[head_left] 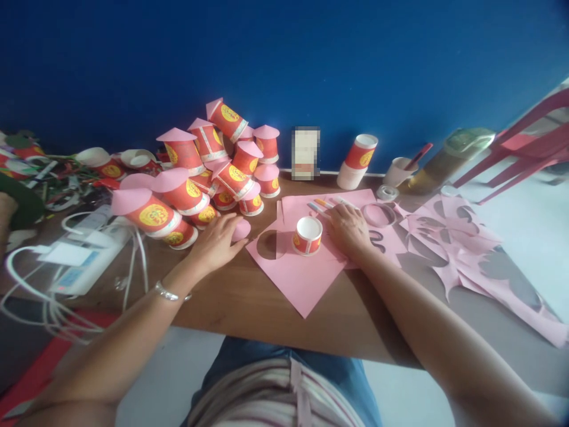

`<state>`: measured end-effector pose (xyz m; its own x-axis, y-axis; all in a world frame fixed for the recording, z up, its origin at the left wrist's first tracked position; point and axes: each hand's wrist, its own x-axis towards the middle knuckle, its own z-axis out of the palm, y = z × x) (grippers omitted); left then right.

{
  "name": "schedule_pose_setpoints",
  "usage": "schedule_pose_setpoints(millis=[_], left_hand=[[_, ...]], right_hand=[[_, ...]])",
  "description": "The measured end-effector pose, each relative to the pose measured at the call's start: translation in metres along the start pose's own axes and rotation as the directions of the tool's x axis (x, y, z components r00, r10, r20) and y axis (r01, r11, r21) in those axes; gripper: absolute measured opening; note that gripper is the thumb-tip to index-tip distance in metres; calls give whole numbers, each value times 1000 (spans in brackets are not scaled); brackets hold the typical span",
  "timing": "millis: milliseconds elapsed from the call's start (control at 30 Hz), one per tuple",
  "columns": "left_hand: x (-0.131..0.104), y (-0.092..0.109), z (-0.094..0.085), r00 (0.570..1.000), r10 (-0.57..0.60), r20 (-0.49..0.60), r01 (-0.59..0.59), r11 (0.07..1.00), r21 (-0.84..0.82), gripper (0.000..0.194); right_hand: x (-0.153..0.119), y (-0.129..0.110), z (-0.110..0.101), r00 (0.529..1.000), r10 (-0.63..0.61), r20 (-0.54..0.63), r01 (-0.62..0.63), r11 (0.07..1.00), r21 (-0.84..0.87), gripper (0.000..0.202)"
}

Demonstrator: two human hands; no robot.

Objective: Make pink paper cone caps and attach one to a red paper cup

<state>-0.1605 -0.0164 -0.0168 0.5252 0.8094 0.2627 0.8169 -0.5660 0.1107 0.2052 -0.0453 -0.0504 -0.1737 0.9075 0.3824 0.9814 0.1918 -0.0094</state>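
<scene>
My left hand (219,242) rests near the pile of red paper cups, fingers apart, beside a small pink piece (241,230) at its fingertips. On the pink paper sheets (304,284), my right hand (349,226) lies palm down by several pens (319,207); whether its fingers hold one is hidden. Between my hands a red and white paper cup (307,236) stands on the pink paper, touched by neither hand. Left of it, a round hole (269,244) shows in the paper. The piled cups (182,155) have pink cone tops.
Cut pink scraps (473,237) cover the table's right side. Behind are stacked cups (361,157), a clear tape roll (387,192), a pen cup (398,172) and a bottle (438,163). On the left lies a white power strip (82,270) with cables. A pink chair (520,148) stands right.
</scene>
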Motion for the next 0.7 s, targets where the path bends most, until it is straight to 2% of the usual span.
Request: schedule_pose_setpoints(millis=[200, 333, 433, 600, 700], left_hand=[[4, 2, -2, 998, -32, 59, 33, 999, -10, 39], [9, 6, -3, 999, 2, 33, 1, 996, -93, 36], [15, 13, -4, 998, 63, -8, -63, 991, -118, 36], [31, 33, -15, 978, 162, -132, -185, 966, -183, 32], [40, 50, -17, 974, 180, -137, -213, 934, -287, 34]], right_hand=[[1, 0, 2, 999, 35, -39, -33, 998, 48, 37], [2, -1, 0, 997, 78, -16, -76, 994, 80, 34], [3, -3, -4, 993, 117, -5, -116, 987, 107, 31], [11, -2, -26, 977, 198, 74, -204, 975, 90, 33], [24, 7, -45, 959, 223, 176, -229, 973, 13, 36]])
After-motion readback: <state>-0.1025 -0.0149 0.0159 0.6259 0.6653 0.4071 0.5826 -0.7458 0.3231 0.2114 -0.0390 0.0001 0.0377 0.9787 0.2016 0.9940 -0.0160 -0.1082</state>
